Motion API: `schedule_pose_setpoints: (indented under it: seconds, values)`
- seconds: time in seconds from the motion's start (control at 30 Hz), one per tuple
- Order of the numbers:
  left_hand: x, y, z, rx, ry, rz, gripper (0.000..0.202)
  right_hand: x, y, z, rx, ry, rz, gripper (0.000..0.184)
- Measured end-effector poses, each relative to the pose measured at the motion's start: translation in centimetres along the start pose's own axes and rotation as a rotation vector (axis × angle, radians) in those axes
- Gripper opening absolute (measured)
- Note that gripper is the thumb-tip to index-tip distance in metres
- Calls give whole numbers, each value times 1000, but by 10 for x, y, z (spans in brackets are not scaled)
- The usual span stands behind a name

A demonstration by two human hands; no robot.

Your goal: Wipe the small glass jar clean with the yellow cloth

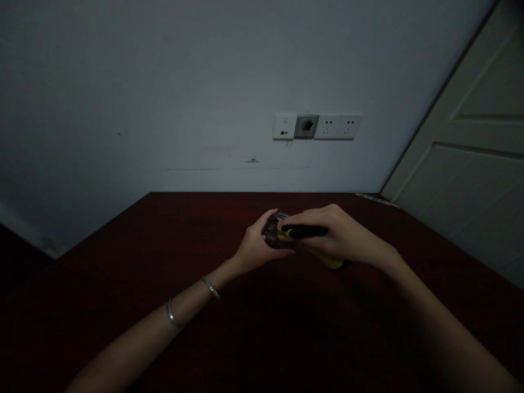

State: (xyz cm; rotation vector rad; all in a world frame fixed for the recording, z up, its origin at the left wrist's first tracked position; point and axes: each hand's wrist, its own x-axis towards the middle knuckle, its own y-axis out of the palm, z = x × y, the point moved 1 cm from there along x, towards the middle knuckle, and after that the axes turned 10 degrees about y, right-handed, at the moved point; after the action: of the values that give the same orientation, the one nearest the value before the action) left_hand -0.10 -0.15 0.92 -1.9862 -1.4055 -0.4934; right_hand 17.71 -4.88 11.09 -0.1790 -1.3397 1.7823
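Note:
My left hand and my right hand meet over the middle of a dark red-brown table. Together they grip a small yellow and black tool with a dark, shiny head at its left end. The right hand's fingers wrap over the black and yellow handle, whose yellow end sticks out below the palm. The left hand's fingers curl round the tool's head. Two thin bracelets sit on my left wrist. The room is dim, so I cannot make out what kind of tool it is.
A grey-white wall stands behind the table, with a row of white wall sockets above its far edge. A pale panelled door is at the right. A thin light object lies at the table's far right corner.

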Motion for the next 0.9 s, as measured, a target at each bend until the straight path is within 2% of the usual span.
schedule_pose_setpoints:
  seconds: [0.13, 0.27, 0.37, 0.53, 0.73, 0.9]
  values:
    - [-2, 0, 1, 9, -2, 17, 93, -1, -1, -3, 64, 35, 1, 28]
    - [-3, 1, -1, 24, 43, 1, 92, -1, 0, -9, 26, 108, -162, 32]
    - [-2, 2, -2, 43, 71, 7, 92, 0, 3, -12, -33, 110, -205, 32]
    - [-1, 4, -2, 49, 71, 25, 90, 3, 7, -9, -75, 53, -141, 29]
    - [-2, 4, 0, 50, 21, 17, 93, 1, 5, -1, -26, 24, -62, 27]
    - [-4, 4, 2, 37, 9, 30, 93, 0, 2, 2, 91, -6, 68, 22]
